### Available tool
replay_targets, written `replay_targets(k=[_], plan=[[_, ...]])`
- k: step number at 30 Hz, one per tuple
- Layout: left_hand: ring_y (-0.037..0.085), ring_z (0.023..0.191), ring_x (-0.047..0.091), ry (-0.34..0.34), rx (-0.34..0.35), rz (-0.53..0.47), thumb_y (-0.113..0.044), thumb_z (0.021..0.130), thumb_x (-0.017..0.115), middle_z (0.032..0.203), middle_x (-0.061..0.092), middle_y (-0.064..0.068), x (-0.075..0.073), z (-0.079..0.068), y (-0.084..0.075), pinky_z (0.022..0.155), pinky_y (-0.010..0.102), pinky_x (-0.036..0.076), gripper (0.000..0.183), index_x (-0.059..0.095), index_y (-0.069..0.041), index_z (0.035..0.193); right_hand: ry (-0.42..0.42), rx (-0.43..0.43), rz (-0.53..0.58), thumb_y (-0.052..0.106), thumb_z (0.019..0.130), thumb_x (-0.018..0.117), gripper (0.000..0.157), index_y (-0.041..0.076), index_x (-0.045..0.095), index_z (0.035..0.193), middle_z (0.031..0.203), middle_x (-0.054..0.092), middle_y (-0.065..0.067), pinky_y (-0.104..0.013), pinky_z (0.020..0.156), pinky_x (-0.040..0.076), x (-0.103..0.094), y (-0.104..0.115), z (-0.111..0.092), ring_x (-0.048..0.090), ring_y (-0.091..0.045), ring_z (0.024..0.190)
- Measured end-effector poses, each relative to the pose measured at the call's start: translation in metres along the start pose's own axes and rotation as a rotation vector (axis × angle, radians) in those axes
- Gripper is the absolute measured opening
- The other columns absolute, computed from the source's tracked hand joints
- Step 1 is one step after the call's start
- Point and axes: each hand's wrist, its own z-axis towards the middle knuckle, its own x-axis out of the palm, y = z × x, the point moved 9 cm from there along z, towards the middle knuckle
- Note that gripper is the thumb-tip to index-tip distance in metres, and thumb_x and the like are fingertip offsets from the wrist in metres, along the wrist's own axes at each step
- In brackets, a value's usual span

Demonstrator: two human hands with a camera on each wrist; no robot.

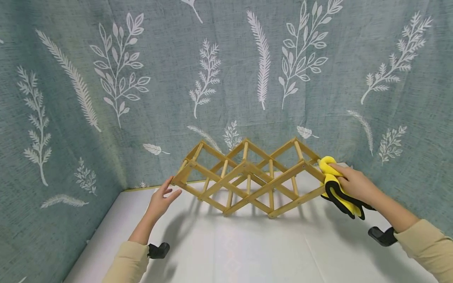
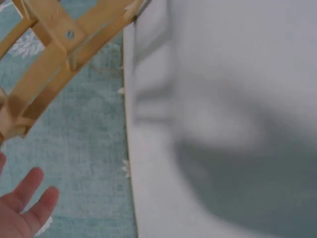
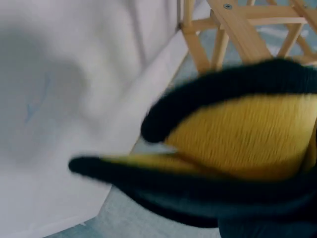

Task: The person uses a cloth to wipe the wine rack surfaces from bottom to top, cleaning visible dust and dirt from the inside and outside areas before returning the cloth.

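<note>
A wooden accordion rack (image 1: 244, 169) of crossed slats and round dowels is spread wide above the white table in the head view. My left hand (image 1: 161, 202) is at its left end, fingertips right at the lower corner and thumb held apart. The left wrist view shows the fingers (image 2: 30, 186) extended just below the rack's slats (image 2: 49, 64). At the opposite end, my right hand (image 1: 355, 182) grips a yellow cloth with black edging (image 1: 330, 177), bunched against the rack's end. In the right wrist view the folded cloth (image 3: 242, 136) hides the right fingers.
The white table (image 1: 262, 247) carries shadows of the rack and arms. Behind it hangs a blue-green curtain (image 1: 233, 86) with white leaf prints, which also runs along both sides. Black wrist mounts (image 1: 159, 250) stick out from both sleeves.
</note>
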Motion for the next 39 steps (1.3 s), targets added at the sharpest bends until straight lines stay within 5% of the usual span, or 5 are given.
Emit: replay_targets(k=[6, 13, 23, 30, 39], plan=[[0.042, 0.131, 0.026, -0.106, 0.020, 0.016, -0.043, 0.091, 0.051, 0.151, 0.015, 0.018, -0.003, -0.006, -0.017, 0.097, 0.057, 0.033, 0.079, 0.005, -0.014, 0.149, 0.047, -0.014, 0.104, 0.006, 0.097, 0.040, 0.045, -0.007, 0.031, 0.139, 0.131, 0.037, -0.037, -0.027, 0.058, 0.041, 0.009, 0.005, -0.028, 0.051, -0.019, 0.071], [0.041, 0.127, 0.032, -0.356, 0.330, 0.013, -0.020, 0.087, 0.063, 0.142, 0.035, 0.020, -0.001, -0.035, -0.097, 0.099, 0.058, 0.029, 0.069, 0.027, -0.004, 0.144, 0.034, -0.189, 0.029, -0.001, 0.089, 0.052, 0.041, -0.006, 0.047, 0.129, 0.115, 0.056, -0.024, -0.025, 0.065, 0.045, 0.010, 0.023, -0.047, 0.054, -0.018, 0.094], [0.039, 0.127, 0.035, -0.243, 0.663, 0.170, -0.024, 0.081, 0.069, 0.141, 0.040, 0.013, 0.076, -0.065, -0.197, 0.100, 0.059, 0.027, 0.065, 0.041, -0.007, 0.137, 0.045, -0.332, -0.044, -0.006, 0.085, 0.054, 0.044, 0.004, 0.052, 0.128, 0.104, 0.057, -0.008, -0.021, 0.059, 0.041, 0.017, 0.056, -0.065, 0.054, -0.009, 0.082], [0.045, 0.130, 0.027, -0.238, 0.708, 0.298, -0.033, 0.081, 0.068, 0.142, 0.037, 0.015, 0.129, -0.069, -0.218, 0.101, 0.063, 0.022, 0.059, 0.047, -0.014, 0.133, 0.065, -0.342, -0.101, -0.004, 0.084, 0.057, 0.046, 0.010, 0.053, 0.127, 0.105, 0.057, -0.007, -0.023, 0.062, 0.044, 0.022, 0.067, -0.066, 0.053, -0.009, 0.082], [0.054, 0.125, 0.028, -0.414, 0.672, 0.214, -0.022, 0.079, 0.071, 0.139, 0.034, 0.029, 0.159, -0.068, -0.215, 0.095, 0.066, 0.027, 0.038, 0.057, -0.013, 0.114, 0.028, -0.342, -0.119, -0.003, 0.083, 0.060, 0.047, 0.010, 0.054, 0.127, 0.105, 0.057, -0.008, -0.021, 0.058, 0.040, 0.023, 0.067, -0.072, 0.049, -0.006, 0.077]])
